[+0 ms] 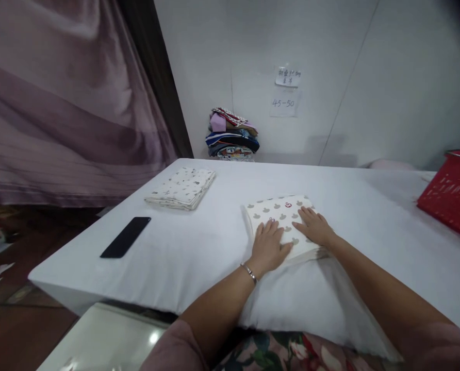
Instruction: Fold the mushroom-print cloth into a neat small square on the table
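A folded white cloth (263, 212) with a grey and red print lies on the white-covered table in front of me. My left hand (267, 246) rests flat on its near left part, fingers spread. On its right side my right hand (314, 226) also lies flat, with the fingers apart. Neither hand grips the cloth; both press on its top. Another folded cloth (183, 186), white with small dark prints, sits farther back to the left, apart from my hands.
A black phone (126, 237) lies on the table (199, 247) at the left. Several folded fabrics (233, 135) are stacked by the wall behind. At the right edge stands a red basket (452, 193). A pale box (106, 337) is below the table's front left.
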{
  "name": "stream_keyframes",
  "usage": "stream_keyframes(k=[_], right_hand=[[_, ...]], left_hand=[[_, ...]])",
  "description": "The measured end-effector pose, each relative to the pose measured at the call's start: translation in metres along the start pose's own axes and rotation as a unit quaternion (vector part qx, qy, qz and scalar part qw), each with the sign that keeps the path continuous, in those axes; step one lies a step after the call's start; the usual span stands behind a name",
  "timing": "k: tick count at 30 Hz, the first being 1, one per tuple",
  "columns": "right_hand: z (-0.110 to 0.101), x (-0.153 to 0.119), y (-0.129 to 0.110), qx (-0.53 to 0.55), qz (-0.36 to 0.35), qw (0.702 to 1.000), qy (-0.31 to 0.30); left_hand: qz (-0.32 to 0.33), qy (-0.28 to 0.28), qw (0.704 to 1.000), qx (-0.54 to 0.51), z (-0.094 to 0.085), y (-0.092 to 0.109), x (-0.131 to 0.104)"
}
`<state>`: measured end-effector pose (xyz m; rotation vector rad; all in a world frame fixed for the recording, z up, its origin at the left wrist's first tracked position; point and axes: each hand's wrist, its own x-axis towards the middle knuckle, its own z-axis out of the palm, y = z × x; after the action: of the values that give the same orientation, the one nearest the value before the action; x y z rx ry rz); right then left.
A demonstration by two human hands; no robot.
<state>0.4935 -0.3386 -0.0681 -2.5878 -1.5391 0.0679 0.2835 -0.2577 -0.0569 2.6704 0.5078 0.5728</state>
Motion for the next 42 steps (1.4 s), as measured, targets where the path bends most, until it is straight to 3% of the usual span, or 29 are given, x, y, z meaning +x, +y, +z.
stream_keyframes(k=[4,8,11,14,21,34,42], right_hand=[[-0.002,0.0,-0.002,-0.009,0.005,1.0,-0.008],[-0.006,0.004,0.003,0.001,0.017,1.0,-0.025],[-0.012,0.01,0.013,0.066,0.022,0.997,-0.03],[-0.011,0.017,0.026,0.103,0.037,0.994,0.012],[0.013,0.022,0.04,0.036,0.036,0.999,0.01],[0.01,0.02,0.041,0.065,0.034,0.997,0.018],[0.001,0.018,0.041,0.114,0.048,0.992,0.015]], left_hand=[[-0.038,0.08,0.994,-0.063,-0.005,-0.014,0.003],[-0.186,0.176,0.959,-0.119,-0.013,-0.041,0.01],[-0.316,0.177,0.908,-0.212,-0.019,-0.058,0.016],[-0.377,0.155,0.874,-0.264,-0.022,-0.065,0.017],[-0.32,0.087,0.927,-0.175,-0.018,-0.058,0.014],[-0.326,0.057,0.934,-0.138,-0.023,-0.064,0.015],[-0.324,0.071,0.932,-0.148,-0.022,-0.065,0.015]])
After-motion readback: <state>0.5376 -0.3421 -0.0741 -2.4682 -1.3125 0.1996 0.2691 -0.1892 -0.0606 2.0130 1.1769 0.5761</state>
